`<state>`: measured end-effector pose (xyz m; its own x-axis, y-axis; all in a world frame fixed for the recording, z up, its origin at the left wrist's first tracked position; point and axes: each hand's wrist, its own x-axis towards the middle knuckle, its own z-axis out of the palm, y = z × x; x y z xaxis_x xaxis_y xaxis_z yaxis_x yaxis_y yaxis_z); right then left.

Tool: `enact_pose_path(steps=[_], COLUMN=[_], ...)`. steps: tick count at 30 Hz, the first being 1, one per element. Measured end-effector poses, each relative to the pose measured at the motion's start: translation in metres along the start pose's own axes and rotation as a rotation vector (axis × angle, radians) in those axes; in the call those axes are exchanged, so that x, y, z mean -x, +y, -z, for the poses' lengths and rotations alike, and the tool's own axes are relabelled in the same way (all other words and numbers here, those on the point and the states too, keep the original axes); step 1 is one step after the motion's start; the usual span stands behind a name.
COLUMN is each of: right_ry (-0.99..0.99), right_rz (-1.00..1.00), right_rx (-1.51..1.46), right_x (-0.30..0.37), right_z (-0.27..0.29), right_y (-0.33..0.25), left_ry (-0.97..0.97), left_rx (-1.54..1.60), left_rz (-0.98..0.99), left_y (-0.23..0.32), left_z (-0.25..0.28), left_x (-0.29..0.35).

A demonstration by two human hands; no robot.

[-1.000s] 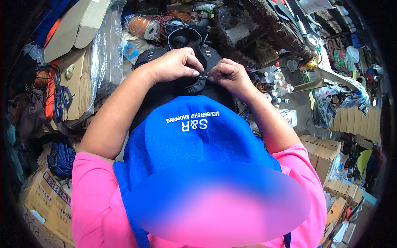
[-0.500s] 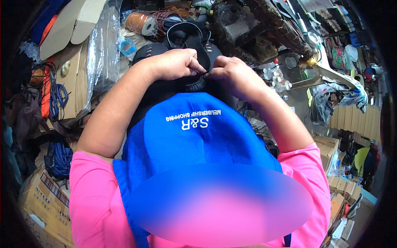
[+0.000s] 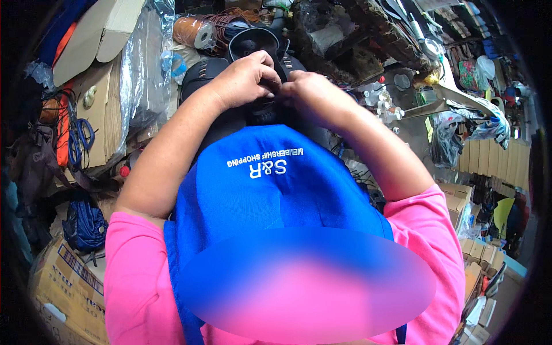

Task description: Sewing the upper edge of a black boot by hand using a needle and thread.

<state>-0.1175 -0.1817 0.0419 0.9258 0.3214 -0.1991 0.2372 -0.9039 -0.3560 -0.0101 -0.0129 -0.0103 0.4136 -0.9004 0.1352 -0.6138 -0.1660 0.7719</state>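
In front of my blue apron (image 3: 276, 195), what looks like a black shoe (image 3: 253, 35) lies between my legs, its round opening on the far side. My left hand (image 3: 248, 81) is over its left side, fingers curled in and pressed together low against the black material. From the right, my right hand (image 3: 315, 99) comes in with its fingers closed, the tips almost meeting those of the left. Whatever the fingertips pinch is too small and dark to make out. Both hands cover the middle of the shoe.
A spool of orange-brown thread (image 3: 192, 33) and coiled cord lie beyond my left hand. Cardboard sheets (image 3: 98, 115) and blue-handled scissors (image 3: 85, 135) are at the left. Small bottles (image 3: 382, 100) stand right of my right hand. A cardboard box (image 3: 69, 293) sits at the lower left.
My left hand has shifted slightly up and away from me, its fingers more curled. The right hand has moved a little left and stays closed, close to the left one.
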Motion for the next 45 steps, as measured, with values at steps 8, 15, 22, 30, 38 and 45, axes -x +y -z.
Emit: enact_pose_path(steps=[8, 15, 22, 30, 38, 45], right_ry=[0.082, 0.386, 0.105, 0.206, 0.539, 0.229], right_rz=[-0.268, -0.093, -0.404, -0.204, -0.49, 0.045], right_rx=[-0.667, -1.838, -0.29, -0.056, -0.983, -0.074], right_x=[0.023, 0.092, 0.068, 0.106, 0.112, 0.005], right_z=[-0.006, 0.013, -0.004, -0.044, -0.023, 0.02], right_y=[0.02, 0.073, 0.006, 0.02, 0.062, -0.016], left_ry=[0.105, -0.083, 0.55, 0.526, 0.558, 0.124], left_rx=[-0.207, -0.322, 1.383, 1.531, 0.342, -0.587], left_rz=[0.234, 0.609, 0.273, 0.491, 0.571, 0.608], left_y=[0.052, 0.06, 0.056, 0.009, -0.036, -0.037], left_z=[-0.001, 0.069, 0.033, 0.052, 0.096, 0.079], left_x=[0.061, 0.098, 0.048, 0.066, 0.099, 0.001])
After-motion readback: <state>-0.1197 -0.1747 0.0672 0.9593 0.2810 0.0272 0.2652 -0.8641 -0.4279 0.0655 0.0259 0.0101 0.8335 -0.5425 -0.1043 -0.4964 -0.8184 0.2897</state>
